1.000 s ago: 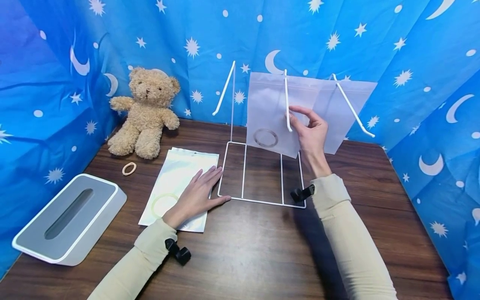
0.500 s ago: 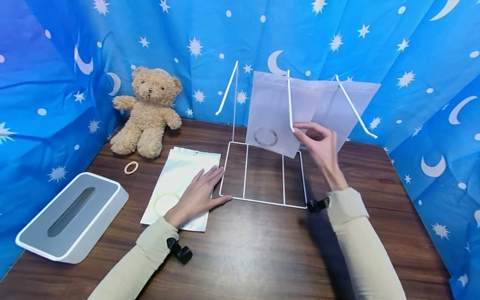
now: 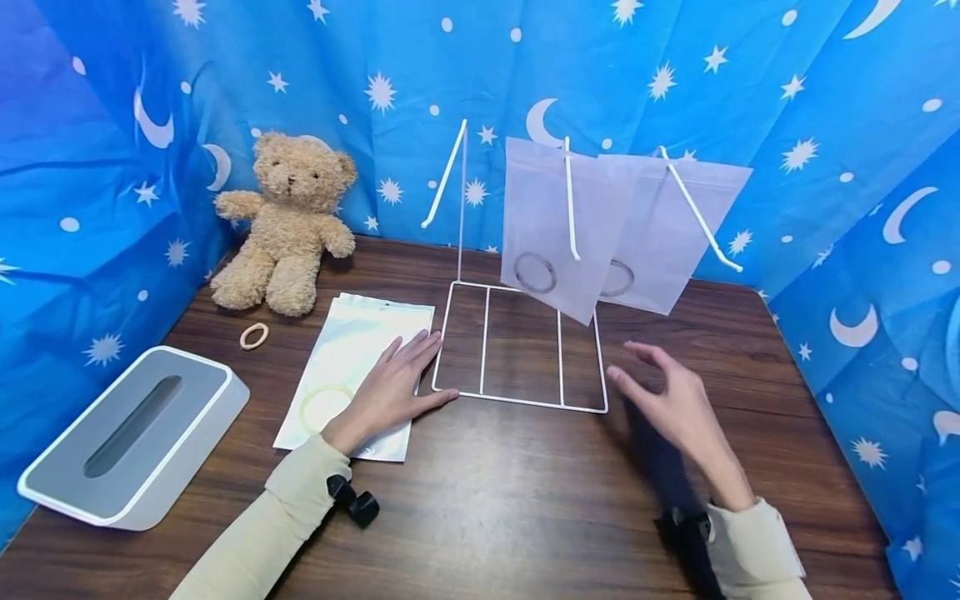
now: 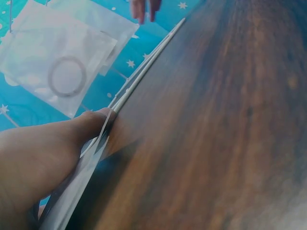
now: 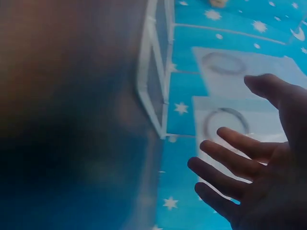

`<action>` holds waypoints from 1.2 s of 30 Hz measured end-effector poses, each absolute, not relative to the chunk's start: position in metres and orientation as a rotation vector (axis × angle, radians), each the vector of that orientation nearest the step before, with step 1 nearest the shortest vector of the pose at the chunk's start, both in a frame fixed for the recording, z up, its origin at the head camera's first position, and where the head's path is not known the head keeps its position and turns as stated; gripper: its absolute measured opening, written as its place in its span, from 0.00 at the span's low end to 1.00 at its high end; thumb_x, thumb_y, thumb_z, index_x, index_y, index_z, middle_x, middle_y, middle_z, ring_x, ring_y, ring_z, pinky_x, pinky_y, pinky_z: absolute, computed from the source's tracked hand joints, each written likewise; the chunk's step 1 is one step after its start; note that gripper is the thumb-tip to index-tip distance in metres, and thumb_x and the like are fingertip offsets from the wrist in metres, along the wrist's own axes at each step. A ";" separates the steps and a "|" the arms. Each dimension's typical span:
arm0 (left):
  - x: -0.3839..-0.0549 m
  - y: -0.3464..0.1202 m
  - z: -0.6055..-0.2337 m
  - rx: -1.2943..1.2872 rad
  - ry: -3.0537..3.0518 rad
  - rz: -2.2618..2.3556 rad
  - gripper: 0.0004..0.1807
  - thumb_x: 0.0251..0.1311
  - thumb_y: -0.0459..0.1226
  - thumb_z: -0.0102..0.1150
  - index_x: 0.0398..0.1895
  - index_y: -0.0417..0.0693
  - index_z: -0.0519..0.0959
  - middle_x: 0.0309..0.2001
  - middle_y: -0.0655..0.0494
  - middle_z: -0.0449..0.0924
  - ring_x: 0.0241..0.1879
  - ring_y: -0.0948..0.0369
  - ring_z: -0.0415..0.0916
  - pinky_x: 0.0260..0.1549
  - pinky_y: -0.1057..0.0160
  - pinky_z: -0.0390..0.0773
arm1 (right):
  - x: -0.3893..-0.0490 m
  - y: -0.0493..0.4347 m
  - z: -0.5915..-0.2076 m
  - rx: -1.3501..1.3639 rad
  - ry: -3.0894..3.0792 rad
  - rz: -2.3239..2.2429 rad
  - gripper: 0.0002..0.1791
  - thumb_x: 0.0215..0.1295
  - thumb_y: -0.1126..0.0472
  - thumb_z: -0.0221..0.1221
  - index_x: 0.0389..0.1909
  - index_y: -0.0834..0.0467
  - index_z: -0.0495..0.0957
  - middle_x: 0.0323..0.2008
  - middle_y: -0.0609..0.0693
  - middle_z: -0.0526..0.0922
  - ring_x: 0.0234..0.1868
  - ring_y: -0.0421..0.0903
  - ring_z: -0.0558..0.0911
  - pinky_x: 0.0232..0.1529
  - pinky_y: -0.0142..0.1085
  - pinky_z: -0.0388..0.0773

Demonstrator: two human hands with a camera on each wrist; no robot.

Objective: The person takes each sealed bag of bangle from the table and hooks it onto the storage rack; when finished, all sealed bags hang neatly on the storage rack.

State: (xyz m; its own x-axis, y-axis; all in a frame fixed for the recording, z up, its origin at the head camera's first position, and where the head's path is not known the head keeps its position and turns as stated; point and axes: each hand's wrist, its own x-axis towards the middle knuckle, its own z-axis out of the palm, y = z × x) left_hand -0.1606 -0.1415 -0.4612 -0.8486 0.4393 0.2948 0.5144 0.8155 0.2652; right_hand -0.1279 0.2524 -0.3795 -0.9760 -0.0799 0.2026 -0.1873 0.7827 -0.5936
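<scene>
A white wire rack [image 3: 483,342] with three prongs stands on the table. One translucent zip bag [image 3: 536,208] holding a dark ring hangs from the middle prong; another such bag [image 3: 675,233] hangs from the right prong. My left hand [image 3: 390,387] lies spread over a stack of pale pouches [image 3: 356,325], its fingertips and thumb at the rack's left base bar. A yellowish ring shows in the top pouch. To the right of the rack, my right hand [image 3: 678,404] is in the air, fingers loosely bent around nothing; the right wrist view shows its fingers [image 5: 225,179] apart.
A teddy bear [image 3: 292,221] sits at the back left, with a small wooden ring [image 3: 254,336] before it. A grey and white tissue box [image 3: 195,425] stands at the left. Blue star-patterned cloth [image 3: 420,50] hangs behind the table [image 3: 510,500].
My right hand has left the middle prong and moved down and right, away from the bag. The bag there has swung slightly. The left hand stays in place.
</scene>
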 end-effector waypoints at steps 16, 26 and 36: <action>-0.160 -0.141 -0.460 -0.744 -2.779 -0.508 0.50 0.57 0.67 0.55 0.73 0.42 0.63 0.72 0.50 0.60 0.73 0.53 0.53 0.70 0.46 0.48 | -0.125 0.264 -0.430 0.301 -2.993 0.944 0.52 0.60 0.35 0.63 0.77 0.54 0.51 0.72 0.61 0.58 0.71 0.62 0.58 0.63 0.63 0.58; -0.161 -0.141 -0.460 -0.744 -2.782 -0.514 0.50 0.57 0.67 0.55 0.73 0.42 0.63 0.72 0.49 0.61 0.73 0.52 0.52 0.70 0.46 0.48 | -0.130 0.263 -0.451 0.432 -2.871 0.856 0.52 0.57 0.39 0.67 0.76 0.56 0.54 0.73 0.63 0.56 0.71 0.65 0.56 0.63 0.65 0.54; -0.161 -0.142 -0.459 -0.745 -2.778 -0.521 0.50 0.58 0.67 0.55 0.73 0.43 0.63 0.72 0.50 0.61 0.73 0.53 0.52 0.70 0.47 0.47 | -0.133 0.260 -0.455 0.459 -2.886 0.754 0.51 0.58 0.36 0.64 0.76 0.55 0.56 0.75 0.57 0.53 0.74 0.61 0.52 0.67 0.61 0.48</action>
